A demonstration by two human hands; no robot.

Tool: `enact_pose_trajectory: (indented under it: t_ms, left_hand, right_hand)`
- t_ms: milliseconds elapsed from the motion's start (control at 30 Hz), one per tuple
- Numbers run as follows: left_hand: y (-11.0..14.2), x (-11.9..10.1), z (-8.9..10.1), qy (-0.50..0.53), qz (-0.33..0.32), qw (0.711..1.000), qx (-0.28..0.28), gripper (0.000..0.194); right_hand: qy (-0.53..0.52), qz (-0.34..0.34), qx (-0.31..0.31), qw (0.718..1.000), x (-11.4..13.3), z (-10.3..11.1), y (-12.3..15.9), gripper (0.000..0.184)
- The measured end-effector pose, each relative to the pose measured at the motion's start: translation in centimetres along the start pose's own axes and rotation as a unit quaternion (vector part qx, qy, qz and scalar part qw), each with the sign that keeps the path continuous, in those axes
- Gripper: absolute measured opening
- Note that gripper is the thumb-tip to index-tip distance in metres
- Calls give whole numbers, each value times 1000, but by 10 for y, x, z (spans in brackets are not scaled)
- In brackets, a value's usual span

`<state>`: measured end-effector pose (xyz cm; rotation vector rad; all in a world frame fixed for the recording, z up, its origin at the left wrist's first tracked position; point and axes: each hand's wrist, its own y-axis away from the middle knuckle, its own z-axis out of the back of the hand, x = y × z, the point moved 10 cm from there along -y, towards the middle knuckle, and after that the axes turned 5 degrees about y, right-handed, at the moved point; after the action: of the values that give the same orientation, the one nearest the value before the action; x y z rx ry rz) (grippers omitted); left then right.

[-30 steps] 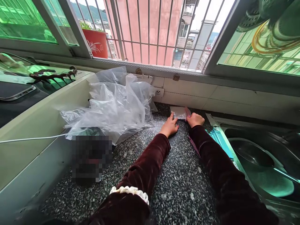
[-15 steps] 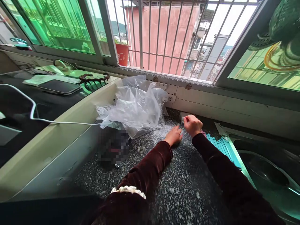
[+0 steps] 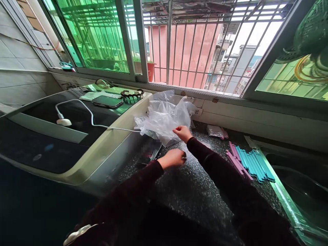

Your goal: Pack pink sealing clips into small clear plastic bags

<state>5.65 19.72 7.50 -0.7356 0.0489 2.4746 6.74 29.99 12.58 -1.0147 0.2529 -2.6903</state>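
My right hand is closed in a pinch in front of the crumpled clear plastic bag; whether it touches the bag, or holds anything small, I cannot make out. Lower and to the left, my left hand is over the speckled dark counter with its fingers curled inward. What those fingers hold, if anything, is hidden. Beside my left hand lies a dark, partly blurred object. To the right of my right hand, a small clear packet lies near the wall with pink pieces at its end.
Teal strips and pink strips lie at the right, next to a sink. On the left, a washing machine bears a phone, a brown claw clip and a white cable. A barred window is behind.
The view has turned left. My right hand has left the small packet, now in plain sight, and moved left to the plastic bag. My left hand has drawn back toward the dark object.
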Motion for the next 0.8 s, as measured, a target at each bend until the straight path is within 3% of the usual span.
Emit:
enact_pose_trajectory:
  t_ms: [67,167,267,367,467,567,667,800]
  left_hand:
    - [14,5,54,3,-12,993,-115,18]
    - [37,20,123,27,-27,956,-292,18]
    - [48,36,162,-9,-29,922,-386,20]
    - [52,45,184,-73,-17,896,-438,25]
    - [49,45,191,-134,-1,886,-444,35]
    - [43,38,183,-172,-4,890,-422,43]
    - [36,25,162,-187,-28,902,-388,30]
    - [33,-4,124,-191,-102,913,-346,9]
  right_hand:
    - [4,6,-17,1000,4,4,1,15]
    - [22,10,-47,999,10,20,7,13]
    - [50,20,-82,995,14,44,17,12]
    - [80,60,-124,987,20,72,32,13]
    - [86,110,-153,978,22,101,52,14]
    - [99,149,-175,968,20,129,80,16]
    - [112,173,-198,958,13,153,113,19]
    - [159,185,-212,946,-4,169,158,20]
